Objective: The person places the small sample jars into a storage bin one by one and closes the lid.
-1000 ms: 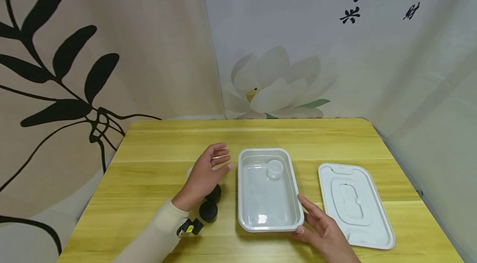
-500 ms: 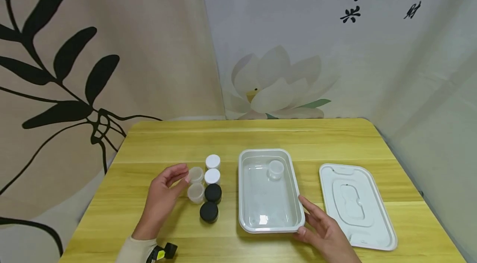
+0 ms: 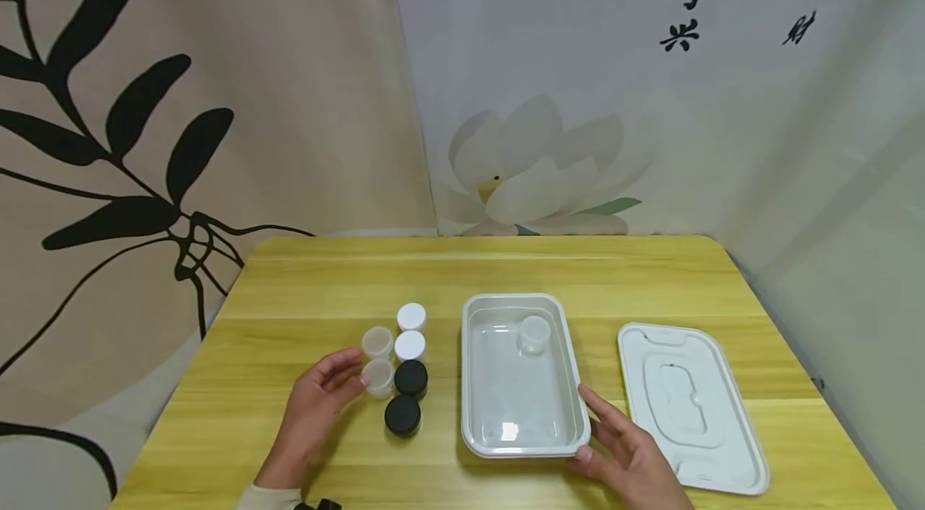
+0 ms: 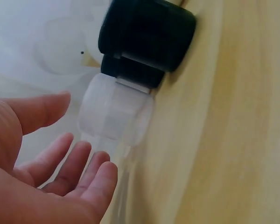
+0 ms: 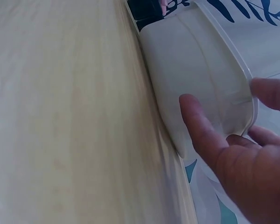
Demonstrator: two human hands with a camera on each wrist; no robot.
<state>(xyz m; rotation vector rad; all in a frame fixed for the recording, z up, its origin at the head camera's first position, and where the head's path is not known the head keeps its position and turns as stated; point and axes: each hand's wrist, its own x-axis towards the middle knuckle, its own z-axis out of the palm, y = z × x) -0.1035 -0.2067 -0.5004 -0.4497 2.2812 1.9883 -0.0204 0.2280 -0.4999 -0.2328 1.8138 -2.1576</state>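
In the head view my left hand [image 3: 318,405] is at the nearer of two translucent jars [image 3: 378,377], fingertips right by its side. The left wrist view shows thumb and fingers apart, with that jar [image 4: 114,109] just beyond the fingertips. My right hand [image 3: 627,446] holds the near right corner of a white rectangular box [image 3: 470,381], its thumb on the near side and fingers along the right side. Inside the box stands one small translucent jar [image 3: 535,333], toward the far end. The right wrist view shows the box's outer wall [image 5: 177,60] by the thumb.
Beside the translucent jars, a column holds two jars with white lids [image 3: 410,344] and two with black lids [image 3: 402,415]. A white box lid [image 3: 694,405] lies flat right of the box. Curtains [image 3: 318,92] hang behind the wooden table [image 3: 347,277].
My left hand has moved back left from beside the box, past the jars, then slightly nearer to the near translucent jar. My right hand and the box stay in place.
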